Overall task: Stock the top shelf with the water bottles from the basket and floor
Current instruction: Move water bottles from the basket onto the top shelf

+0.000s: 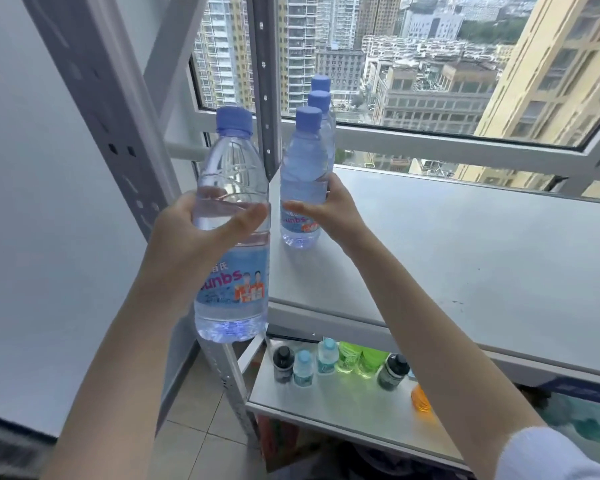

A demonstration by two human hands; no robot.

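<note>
The right hand (pixel 333 211) is clamping its fingers round a water bottle (pixel 303 168) on the top shelf (pixel 465 254), seemingly squaring it with the row (pixel 321 98) behind, while the left hand (pixel 194 237) is gripping a second bottle (pixel 232 299) upright alongside, ready to follow.

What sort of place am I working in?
Likely a high-rise room set up as a storeroom or mock shop: a metal shelving rack stands by a window over city towers, with assorted drinks on its lower shelf.

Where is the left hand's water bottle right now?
Left of centre in the head view, the left hand holds the water bottle upright, off the top shelf's left edge, beside the shelved bottles.
</note>
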